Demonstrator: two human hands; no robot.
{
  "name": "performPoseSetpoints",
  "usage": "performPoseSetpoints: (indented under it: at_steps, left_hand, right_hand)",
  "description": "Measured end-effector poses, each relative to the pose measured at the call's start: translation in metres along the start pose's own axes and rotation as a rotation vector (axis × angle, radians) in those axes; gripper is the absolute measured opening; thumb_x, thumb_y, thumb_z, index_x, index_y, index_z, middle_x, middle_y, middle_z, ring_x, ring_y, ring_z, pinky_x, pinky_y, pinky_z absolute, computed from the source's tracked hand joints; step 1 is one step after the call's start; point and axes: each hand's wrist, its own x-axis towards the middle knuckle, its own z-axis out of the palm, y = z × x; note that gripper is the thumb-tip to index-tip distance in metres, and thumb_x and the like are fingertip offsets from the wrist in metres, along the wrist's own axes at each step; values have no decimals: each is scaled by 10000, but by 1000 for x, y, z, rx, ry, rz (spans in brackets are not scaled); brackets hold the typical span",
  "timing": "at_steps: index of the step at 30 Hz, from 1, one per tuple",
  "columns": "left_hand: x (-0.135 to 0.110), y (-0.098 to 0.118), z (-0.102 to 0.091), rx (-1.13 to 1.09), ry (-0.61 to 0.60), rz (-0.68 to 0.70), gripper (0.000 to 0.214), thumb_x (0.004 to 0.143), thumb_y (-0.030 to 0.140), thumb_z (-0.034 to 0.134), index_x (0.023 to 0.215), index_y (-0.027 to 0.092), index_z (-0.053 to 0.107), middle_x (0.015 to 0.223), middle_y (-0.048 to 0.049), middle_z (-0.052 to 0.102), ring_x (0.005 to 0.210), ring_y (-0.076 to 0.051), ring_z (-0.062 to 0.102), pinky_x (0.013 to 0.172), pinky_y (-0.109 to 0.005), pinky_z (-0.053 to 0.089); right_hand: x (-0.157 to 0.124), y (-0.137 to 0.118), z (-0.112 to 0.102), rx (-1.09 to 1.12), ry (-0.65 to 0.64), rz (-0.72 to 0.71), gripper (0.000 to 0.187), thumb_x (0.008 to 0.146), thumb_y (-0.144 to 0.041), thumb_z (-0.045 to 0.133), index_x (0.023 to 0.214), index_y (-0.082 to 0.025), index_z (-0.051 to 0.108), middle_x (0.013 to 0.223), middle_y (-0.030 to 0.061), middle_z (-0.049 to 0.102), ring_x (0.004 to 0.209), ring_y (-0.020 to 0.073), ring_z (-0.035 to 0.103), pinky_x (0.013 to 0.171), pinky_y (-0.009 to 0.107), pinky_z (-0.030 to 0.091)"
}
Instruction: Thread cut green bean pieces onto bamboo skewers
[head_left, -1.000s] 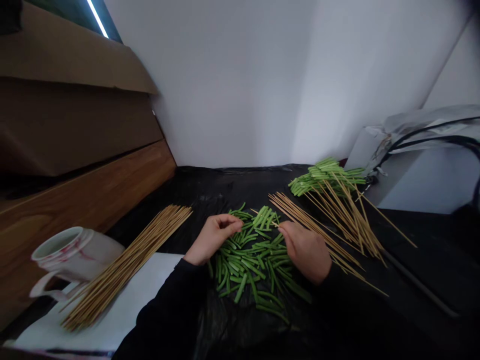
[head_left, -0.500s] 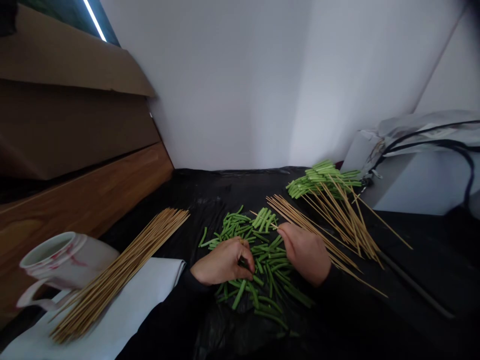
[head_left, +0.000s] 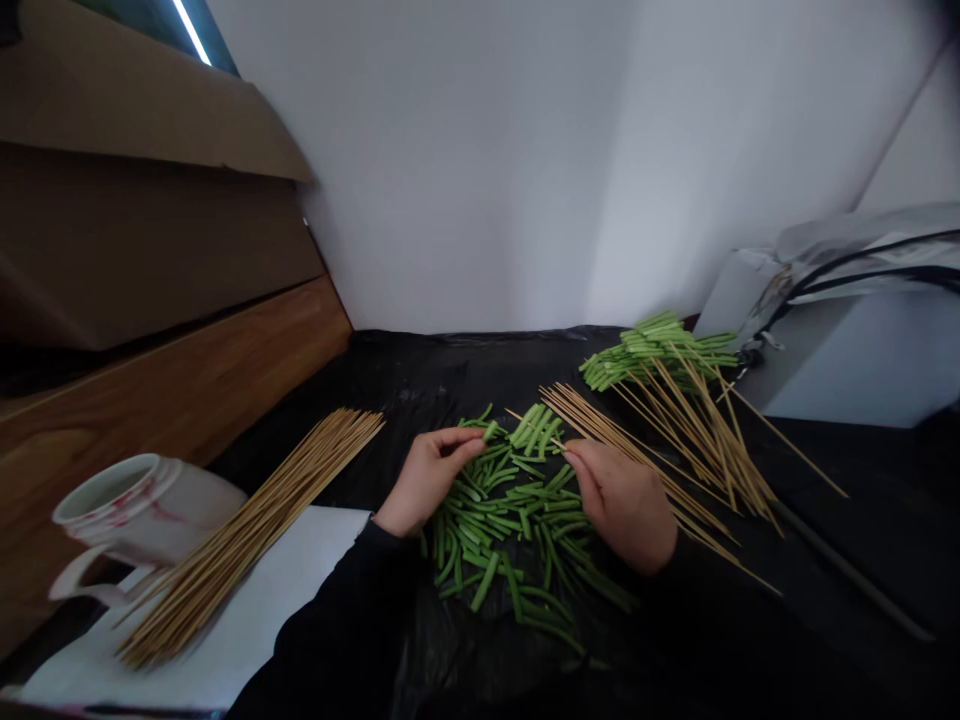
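Note:
My right hand (head_left: 626, 500) pinches a thin wooden skewer (head_left: 512, 412) close to a row of short green stem pieces (head_left: 535, 430) threaded side by side on it. The skewer's tip pokes out on the left of the row. Between thumb and fingertips, my left hand (head_left: 433, 474) holds one cut green stem piece (head_left: 490, 431), just left of that tip and apart from it. Below both hands lies a loose pile of cut green stems (head_left: 487, 520), which look like garlic shoots or green beans; I cannot tell which.
Bare skewers (head_left: 255, 530) lie bundled on a white sheet (head_left: 292, 590) beside a white mug (head_left: 157, 510) at left. More skewers (head_left: 600, 425) lie right of my hands. Filled skewers (head_left: 660, 350) are stacked at back right, near cables (head_left: 840, 280). Black plastic (head_left: 420, 375) covers the table.
My left hand has risen from the loose pile with a green stem piece, up toward the skewer tip. My right hand keeps its hold on the skewer.

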Motion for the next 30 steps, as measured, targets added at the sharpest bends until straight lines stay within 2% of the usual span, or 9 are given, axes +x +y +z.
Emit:
performPoseSetpoints:
  at_steps: [2,4,7,14,30]
  left_hand:
    - [0,1,0,-254,28,-108,244,667,284,777,879,167,752,876,-54,730,804,-148,622,782,-254,449]
    - [0,2,1,-463,7,-216,254,651,256,794,879,154,747,837,-45,721,750,-115,613,726,-222,461]
    - [-1,2,1,-595,-9,-293,250,660,200,792,892,126,738,828,-44,707,704,-83,601,665,-183,466]
    - [-1,2,2,-645,-29,-303,196,706,152,756,897,119,728,835,-49,698,695,-77,601,644,-171,482]
    - [-2,1,4,-629,-38,-298,202,677,166,781,871,130,738,828,-43,708,717,-84,606,656,-183,465]
  right_hand:
    - [-1,-3,1,23,-24,-23,240,958,-215,389,956,-168,624,857,42,682,783,138,636,710,236,410]
    - [-3,-7,2,39,-48,-54,239,954,-198,389,966,-166,626,861,46,682,792,139,638,717,235,417]
    - [-4,-10,3,34,-77,-94,237,943,-176,393,971,-161,628,841,44,679,772,143,637,707,242,419]
    - [-5,-11,2,46,-97,-111,233,921,-141,403,983,-170,627,845,36,676,772,142,631,700,243,418]
    - [-4,-12,1,37,-115,-92,243,925,-153,394,974,-170,632,844,34,676,770,136,626,689,244,414]
